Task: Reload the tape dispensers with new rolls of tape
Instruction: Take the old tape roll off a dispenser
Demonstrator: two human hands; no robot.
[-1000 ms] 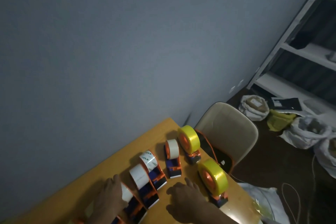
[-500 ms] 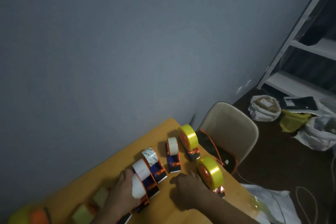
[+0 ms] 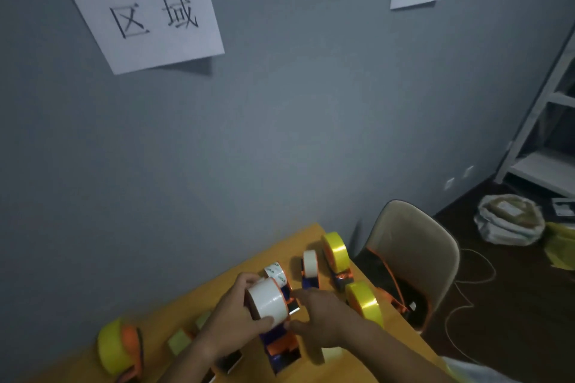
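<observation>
Two hands meet over a white roll raised just above the orange worktop: the left hand curls round it, thumb under its near rim, while the right hand pinches the dispenser beneath. Close behind stand a printed roll, a small white roll and two yellow rolls, the nearer one by the worktop's right edge, beside a chair. Bare worktop lies toward the wall; a yellow dispenser sits well apart at left. Half a second ago the left hand rested on the roll down in the row; now the roll is lifted, and the view has tipped up to wall notices.
</observation>
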